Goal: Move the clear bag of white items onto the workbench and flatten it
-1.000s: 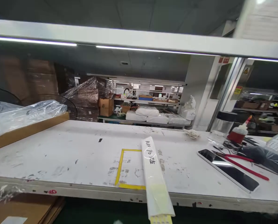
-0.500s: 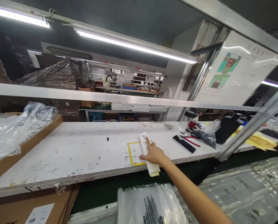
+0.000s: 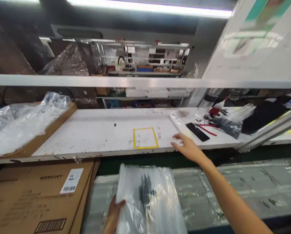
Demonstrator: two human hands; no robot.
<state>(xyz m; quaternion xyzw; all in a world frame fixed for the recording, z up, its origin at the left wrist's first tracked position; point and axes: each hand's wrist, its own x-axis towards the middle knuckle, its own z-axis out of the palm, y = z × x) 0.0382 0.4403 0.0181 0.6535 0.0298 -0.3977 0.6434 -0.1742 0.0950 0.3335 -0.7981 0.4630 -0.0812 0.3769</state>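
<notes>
My left hand (image 3: 114, 211) is closed on the left edge of a clear plastic bag (image 3: 160, 201), thumb on top and the other fingers hidden beneath. Dark stripes and some pale strands show at the bag's middle; I cannot tell if they are print or contents. Above the front edge of the white bench, my right hand (image 3: 188, 148) is open, fingers apart, holding nothing. Just beyond it a folded white strip (image 3: 181, 125) lies on the bench beside a black phone (image 3: 197, 132). A yellow tape square (image 3: 145, 148) marks the bench to the left.
Red-handled pliers (image 3: 208, 130), a red bottle (image 3: 215, 110) and a dark plastic bag (image 3: 229, 126) lie on the bench's right. An open carton (image 3: 55, 130) of clear bags stands left. Flat cardboard boxes (image 3: 43, 195) lean below. A metal rail (image 3: 135, 82) crosses above.
My right hand has let go of the white strip, which now lies farther right by the phone. My left hand has come into view, gripping the plastic bag. The view has tilted down.
</notes>
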